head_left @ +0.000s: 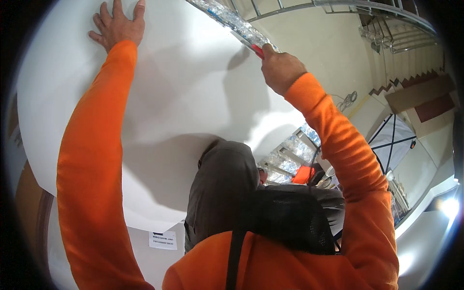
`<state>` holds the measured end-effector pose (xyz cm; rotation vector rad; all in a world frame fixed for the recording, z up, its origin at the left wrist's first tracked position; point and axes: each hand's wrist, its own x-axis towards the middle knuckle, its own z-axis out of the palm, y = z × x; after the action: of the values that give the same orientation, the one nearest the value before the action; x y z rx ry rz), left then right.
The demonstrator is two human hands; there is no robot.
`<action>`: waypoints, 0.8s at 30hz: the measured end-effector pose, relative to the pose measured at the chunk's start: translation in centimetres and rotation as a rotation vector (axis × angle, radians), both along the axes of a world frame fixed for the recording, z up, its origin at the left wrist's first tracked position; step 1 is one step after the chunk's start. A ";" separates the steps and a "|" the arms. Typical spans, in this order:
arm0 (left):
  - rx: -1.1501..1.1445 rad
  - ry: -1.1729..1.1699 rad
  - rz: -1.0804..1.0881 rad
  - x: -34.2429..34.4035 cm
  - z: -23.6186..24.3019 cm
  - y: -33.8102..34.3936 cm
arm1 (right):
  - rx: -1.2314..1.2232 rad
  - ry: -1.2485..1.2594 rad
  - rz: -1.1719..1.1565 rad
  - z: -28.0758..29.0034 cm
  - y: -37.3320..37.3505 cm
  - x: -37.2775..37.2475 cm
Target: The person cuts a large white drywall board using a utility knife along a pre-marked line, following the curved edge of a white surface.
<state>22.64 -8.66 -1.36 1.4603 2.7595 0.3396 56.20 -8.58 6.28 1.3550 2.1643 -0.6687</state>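
A large white sheet (179,67) spreads out beneath me, with shadows across it. My left hand (117,25) lies flat on its far left part, fingers spread and holding nothing. My right hand (282,67) is wrapped round the handle of a red-handled knife (257,50) at the far right edge of the sheet. The knife's thin, pale blade points to the upper left, along the border where the sheet meets a strip of crinkled clear plastic wrap (237,20). How deep the blade sits cannot be made out. My grey-trousered knee (224,169) rests over the sheet.
Plastic-wrapped slats (282,162) and an orange object (303,174) lie right of my knee. Metal ladder-like rails (299,7) curve along the top. A coiled cable (347,100), brown boards (420,94) and a black-strapped white panel (392,140) are to the right. A bright lamp (450,208) glares lower right.
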 end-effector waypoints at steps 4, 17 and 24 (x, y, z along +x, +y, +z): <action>0.003 0.021 -0.008 -0.8 -0.3 -0.8 | 0.030 0.060 0.030 0.3 -1.3 0.3; -0.080 0.009 0.013 -0.5 0.4 -0.6 | -0.062 -0.072 0.019 1.8 -1.8 0.8; -0.008 -0.017 -0.006 -0.2 -0.3 -0.5 | -0.072 -0.039 -0.059 0.5 -1.4 0.0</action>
<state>22.42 -9.16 -1.68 1.4565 2.7395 0.3392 56.15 -9.98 6.78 1.3867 2.0569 -0.7299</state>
